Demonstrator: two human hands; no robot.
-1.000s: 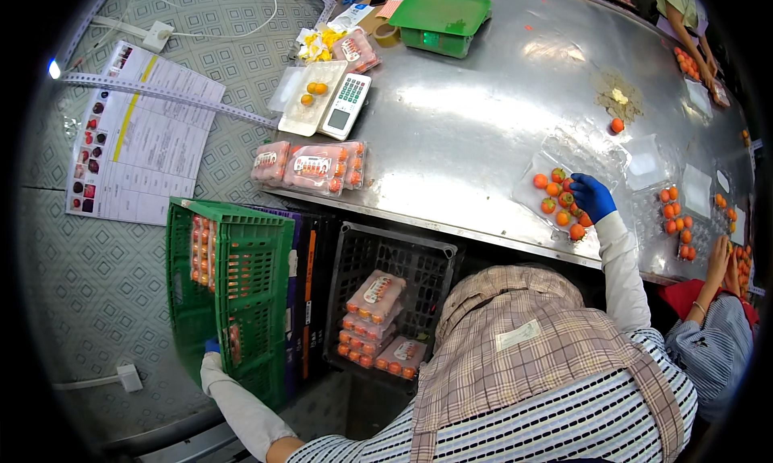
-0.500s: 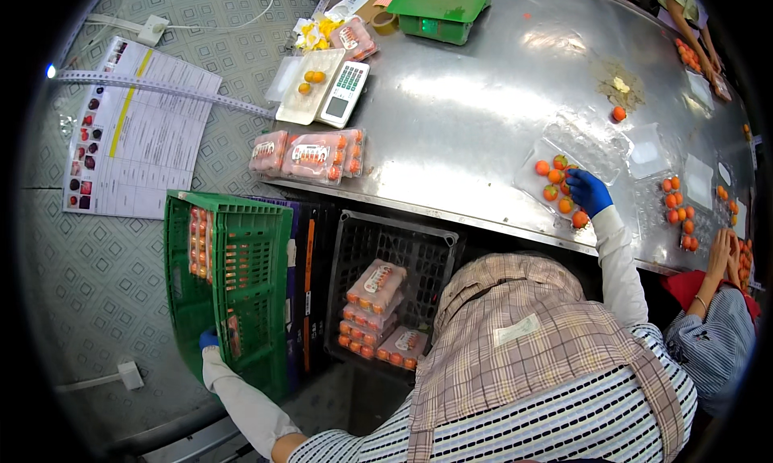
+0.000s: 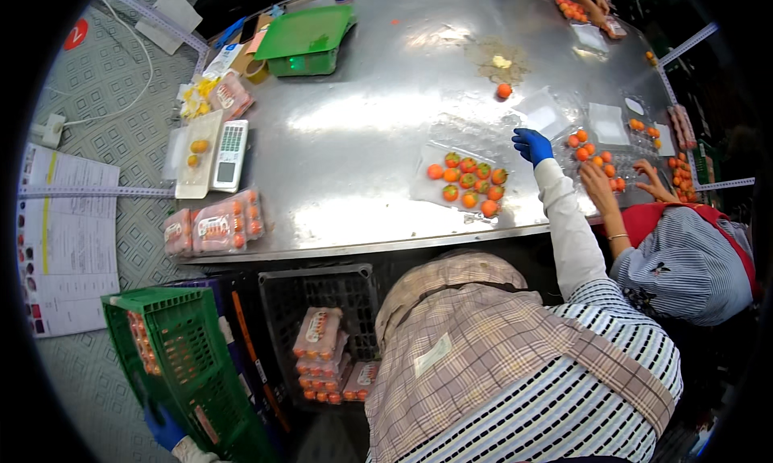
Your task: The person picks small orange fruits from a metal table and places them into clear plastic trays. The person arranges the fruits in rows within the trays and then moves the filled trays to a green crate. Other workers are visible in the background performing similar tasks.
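Observation:
My right hand (image 3: 532, 146), in a blue glove, is over the metal table beside an empty clear plastic pack (image 3: 541, 115). Its fingers are partly apart, and I see nothing held in them. To its lower left, several orange-red tomatoes (image 3: 469, 179) with green tops lie together on a clear plastic tray (image 3: 428, 191). At the lower left, my left hand (image 3: 163, 427), also blue-gloved, is at the side of the tilted green crate (image 3: 181, 338). Blur and dark surroundings hide how its fingers are set. Filled tomato packs show inside that crate.
A black crate (image 3: 372, 290) by the table holds stacked tomato packs (image 3: 320, 334). More packs (image 3: 216, 224) sit on the table's left corner, near a scale (image 3: 230, 157) and a green box (image 3: 304, 43). To the right, a co-worker's hands (image 3: 597, 185) are among loose tomatoes.
The view has swung right. My right hand has left the tomatoes on the tray and moved farther out to the right. The co-worker's hands have come apart, one now over tomatoes.

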